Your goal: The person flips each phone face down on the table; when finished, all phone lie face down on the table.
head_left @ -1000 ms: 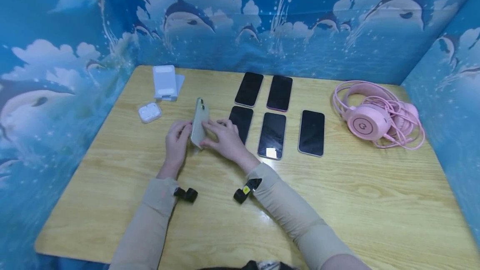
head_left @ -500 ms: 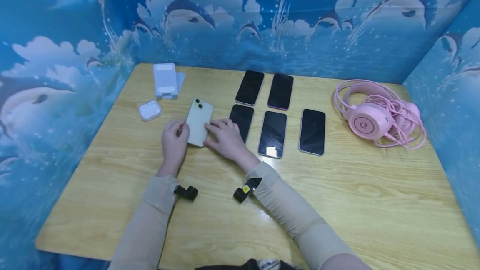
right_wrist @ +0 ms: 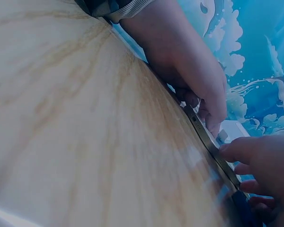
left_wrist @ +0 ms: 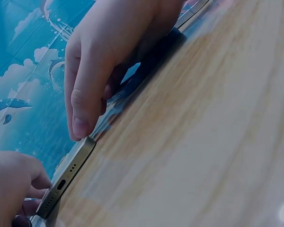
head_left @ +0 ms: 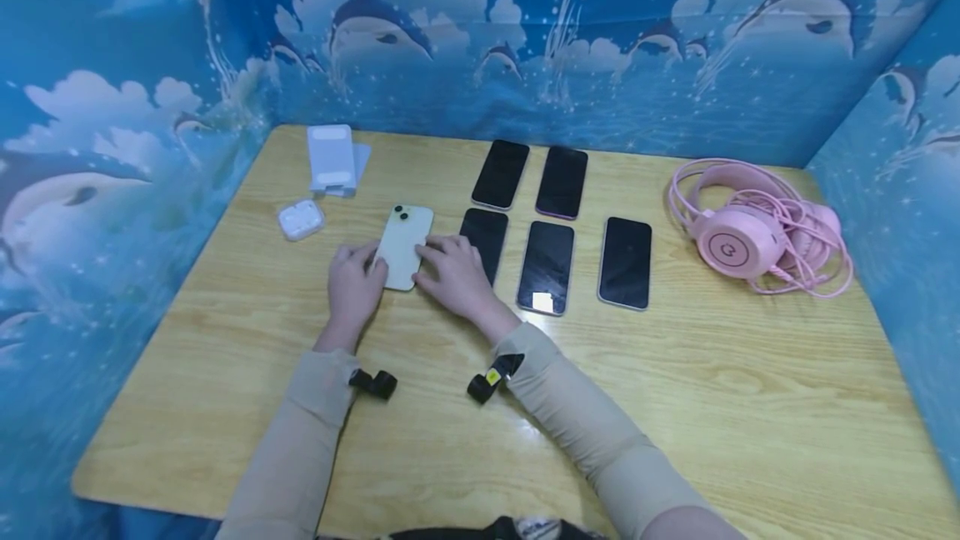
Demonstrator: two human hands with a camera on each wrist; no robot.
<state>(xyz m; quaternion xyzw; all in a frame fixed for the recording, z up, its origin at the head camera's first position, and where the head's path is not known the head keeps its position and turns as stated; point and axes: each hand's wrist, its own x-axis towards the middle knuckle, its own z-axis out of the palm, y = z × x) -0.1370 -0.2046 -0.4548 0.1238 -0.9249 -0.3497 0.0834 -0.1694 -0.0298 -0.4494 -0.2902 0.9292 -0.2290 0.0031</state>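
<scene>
A pale green smartphone (head_left: 404,248) lies back side up, close over the table, its two camera lenses at the far end. My left hand (head_left: 354,284) holds its left edge, thumb along the near left side. At the right edge, my right hand (head_left: 455,275) grips with thumb and fingertips. The left wrist view shows the phone's bottom edge (left_wrist: 66,177) with its charging port, between my left hand (left_wrist: 14,184) and my right hand (left_wrist: 109,61). Fingertips of my right hand (right_wrist: 262,163) also meet the phone's side (right_wrist: 210,146) in the right wrist view.
Several black-screened phones lie face up to the right, the nearest phone (head_left: 484,240) partly behind my right hand. Pink headphones (head_left: 738,236) with a coiled cable sit far right. A white earbud case (head_left: 301,219) and a white box (head_left: 331,157) lie at the back left of the wooden table (head_left: 675,407).
The phone, earlier standing on its edge between both hands, has turned down with its back facing up. It has shifted slightly to the right. The other objects have stayed in place.
</scene>
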